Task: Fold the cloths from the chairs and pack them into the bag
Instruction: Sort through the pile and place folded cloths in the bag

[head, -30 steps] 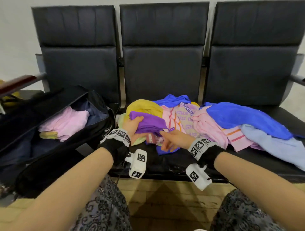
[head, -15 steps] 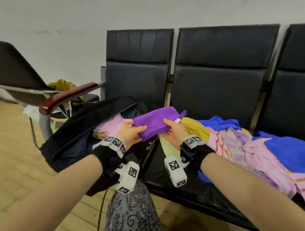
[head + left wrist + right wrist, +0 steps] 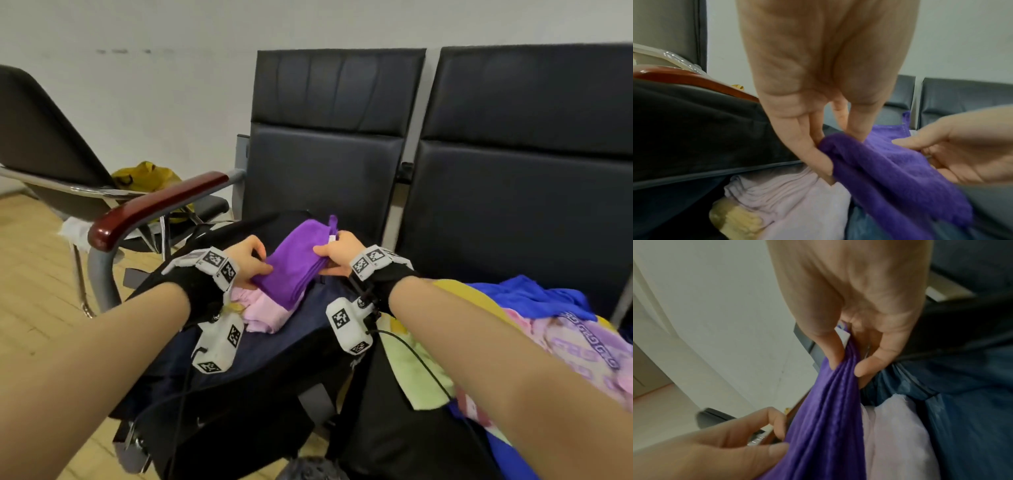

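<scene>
Fleece, plush and deep violet, makes up the folded purple cloth [image 3: 294,263], a thick soft slab with rounded fold edges and a small white label at its far corner. It is held above the open bag [image 3: 281,346], just over a folded pink cloth [image 3: 270,313] already lying inside. The left hand [image 3: 247,260] has its grip closed on the near-left fold, thumb on top and fingers [image 3: 813,155] beneath. The right hand [image 3: 337,253] pinches the stacked layers at the far-right edge, thumb and fingertips [image 3: 865,368] pressing the ribbed hems together beside the label.

The bag is black woven fabric outside with a smooth dark blue lining, its flap thrown back toward the glossy red-brown armrest [image 3: 154,209]. A fuzzy yellow cloth [image 3: 740,222] peeks out under the pink one, whose surface is finely ribbed. To the right of the pink stack the lining lies bare, leaving open room inside the bag.

On the padded black chairs [image 3: 513,192] to the right lie loose cloths: a pale green one [image 3: 411,363], a blue one [image 3: 534,301] and a pink patterned one [image 3: 582,346], crumpled and overlapping.
</scene>
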{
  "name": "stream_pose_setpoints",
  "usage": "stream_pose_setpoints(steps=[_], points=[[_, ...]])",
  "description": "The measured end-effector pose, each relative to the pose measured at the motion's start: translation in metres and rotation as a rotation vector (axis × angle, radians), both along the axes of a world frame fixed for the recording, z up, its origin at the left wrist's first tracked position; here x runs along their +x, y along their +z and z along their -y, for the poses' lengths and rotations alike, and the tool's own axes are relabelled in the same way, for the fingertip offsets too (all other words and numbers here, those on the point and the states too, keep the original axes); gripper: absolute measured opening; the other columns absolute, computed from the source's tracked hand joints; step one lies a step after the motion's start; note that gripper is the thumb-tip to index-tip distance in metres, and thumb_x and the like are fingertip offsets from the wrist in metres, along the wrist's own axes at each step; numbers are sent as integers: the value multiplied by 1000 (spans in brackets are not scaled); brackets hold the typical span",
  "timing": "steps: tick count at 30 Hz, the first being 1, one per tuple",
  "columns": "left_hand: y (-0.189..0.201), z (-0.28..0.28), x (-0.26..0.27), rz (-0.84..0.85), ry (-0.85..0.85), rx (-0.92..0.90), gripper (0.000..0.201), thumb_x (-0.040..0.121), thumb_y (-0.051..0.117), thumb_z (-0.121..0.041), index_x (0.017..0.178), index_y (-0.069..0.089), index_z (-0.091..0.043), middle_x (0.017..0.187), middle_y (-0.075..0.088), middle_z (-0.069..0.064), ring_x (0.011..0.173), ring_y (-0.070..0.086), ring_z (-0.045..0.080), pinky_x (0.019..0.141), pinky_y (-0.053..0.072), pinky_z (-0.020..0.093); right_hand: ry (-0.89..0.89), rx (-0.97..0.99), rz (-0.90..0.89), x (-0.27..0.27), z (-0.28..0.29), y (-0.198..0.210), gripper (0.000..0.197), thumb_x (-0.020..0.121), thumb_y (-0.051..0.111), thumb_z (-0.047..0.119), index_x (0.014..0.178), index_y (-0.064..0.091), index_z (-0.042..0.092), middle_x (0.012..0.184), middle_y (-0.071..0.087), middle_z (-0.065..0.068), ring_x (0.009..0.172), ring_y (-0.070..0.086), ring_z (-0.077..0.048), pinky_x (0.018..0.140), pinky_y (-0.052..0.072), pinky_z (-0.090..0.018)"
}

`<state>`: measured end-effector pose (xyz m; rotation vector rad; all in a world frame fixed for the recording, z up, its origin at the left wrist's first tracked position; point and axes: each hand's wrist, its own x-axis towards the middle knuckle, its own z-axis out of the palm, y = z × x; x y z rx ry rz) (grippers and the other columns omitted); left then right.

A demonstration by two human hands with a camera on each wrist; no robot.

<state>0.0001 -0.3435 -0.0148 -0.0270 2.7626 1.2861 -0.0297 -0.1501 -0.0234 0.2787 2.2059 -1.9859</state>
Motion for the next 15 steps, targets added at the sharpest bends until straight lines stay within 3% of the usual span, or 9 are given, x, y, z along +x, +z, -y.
stream_pose_setpoints(steps=[4,7,9,11,13,15], points=[[-32,10,-30,40,-139,-317,19,84,64,-8,82,50,-21,72,50,0,53,43,7,40,36,11,49,291,90,-47,23,-32,21,85,69,10,99,54,6,79,57,-10,60,56,-17,51,52,-26],[-55,14,-48,69,-178,-426,20,85,59,-7,93,55,-24,72,50,-4,54,41,4,38,30,8,97,443,146,-73,36,-52,20,85,70,14,89,52,6,63,56,-9,48,50,-14,44,44,-23],[-68,16,-57,70,-177,-450,23,86,56,-6,103,61,-20,80,52,-5,62,47,9,41,33,7,103,436,179,-84,42,-62,20,85,70,12,88,52,5,61,57,-9,46,51,-14,46,46,-24],[-81,17,-63,54,-145,-458,25,87,55,-6,109,62,-14,89,55,1,80,58,19,49,37,12,80,385,183,-92,46,-72,17,86,68,8,85,52,4,62,57,-8,44,55,-14,46,49,-24],[-94,16,-67,36,-99,-449,24,89,53,-8,110,63,-14,99,63,11,98,62,27,54,37,19,46,341,184,-95,48,-80,20,88,64,4,75,48,4,62,55,-6,33,55,-11,37,48,-21],[-109,16,-70,38,-76,-447,23,90,54,-9,110,63,-16,110,66,13,103,62,29,46,35,18,21,316,198,-96,49,-89,24,91,59,2,71,45,5,62,53,-7,26,51,-10,30,42,-18]])
